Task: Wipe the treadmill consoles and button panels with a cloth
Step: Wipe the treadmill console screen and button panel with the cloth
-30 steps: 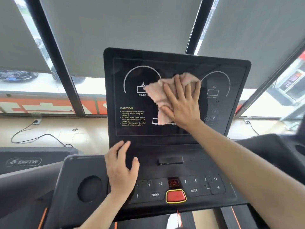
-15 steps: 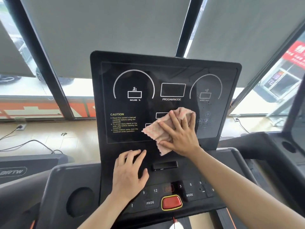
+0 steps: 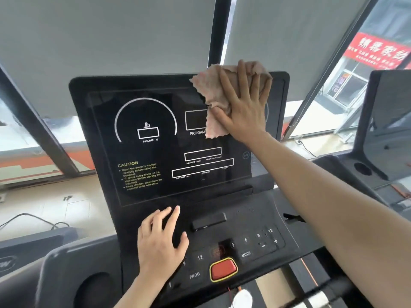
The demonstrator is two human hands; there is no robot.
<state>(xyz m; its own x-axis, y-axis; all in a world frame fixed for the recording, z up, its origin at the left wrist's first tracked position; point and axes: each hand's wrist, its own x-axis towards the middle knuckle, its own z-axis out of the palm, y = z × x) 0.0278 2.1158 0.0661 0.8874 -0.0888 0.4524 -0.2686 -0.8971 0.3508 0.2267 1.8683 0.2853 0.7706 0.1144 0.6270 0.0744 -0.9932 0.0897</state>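
Note:
A black treadmill console (image 3: 146, 187) fills the middle of the view, its dark screen showing an incline gauge and a caution text. My right hand (image 3: 245, 107) presses a crumpled pink cloth (image 3: 213, 94) flat against the screen's upper right corner, covering the right gauge. Below the screen lies the button panel (image 3: 251, 247) with number keys, PROG, MODE and a red stop button (image 3: 223, 269). My left hand (image 3: 161, 243) rests flat on the panel's left part, fingers spread, holding nothing.
Another treadmill console (image 3: 388, 121) stands to the right with a round cup holder (image 3: 362, 168). A cup recess (image 3: 97, 290) sits at the lower left of this machine. Grey roller blinds and dark window frames are behind. Cables lie on the floor at left.
My right hand has swept the cloth from the screen's lower middle up to its upper right corner. The left hand stays on the panel. The view has shifted.

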